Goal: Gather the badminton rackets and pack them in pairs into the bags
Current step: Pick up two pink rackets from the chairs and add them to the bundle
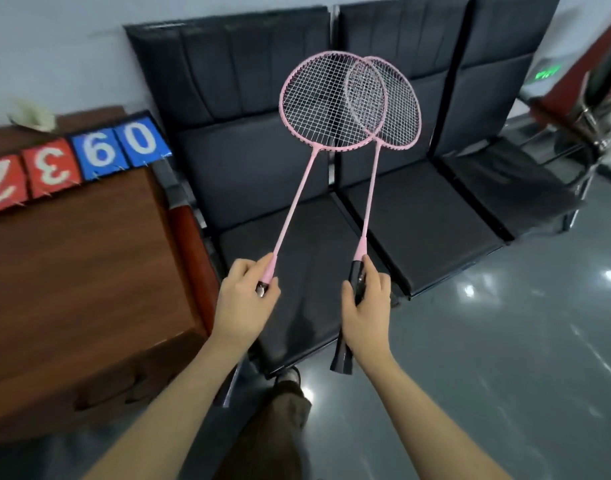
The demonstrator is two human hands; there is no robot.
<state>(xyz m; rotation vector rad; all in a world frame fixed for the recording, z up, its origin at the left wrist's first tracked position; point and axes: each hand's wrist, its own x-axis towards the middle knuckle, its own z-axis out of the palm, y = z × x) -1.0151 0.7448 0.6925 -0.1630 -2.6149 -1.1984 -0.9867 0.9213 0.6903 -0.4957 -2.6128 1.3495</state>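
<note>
Your left hand (247,299) curled round black grip of pink-framed badminton racket w/ white strings (326,105), shaft angled up-right. Your right hand (368,306) grips black handle of second pink badminton racket (392,102), butt end poking out below hand. Both heads raised, overlapping at inner edges, in front of row of black padded seats (418,223). Brown wooden bench (75,271) at left w/ red & blue number flip cards (72,161) along far edge. Grey glossy floor (505,341) below.
</note>
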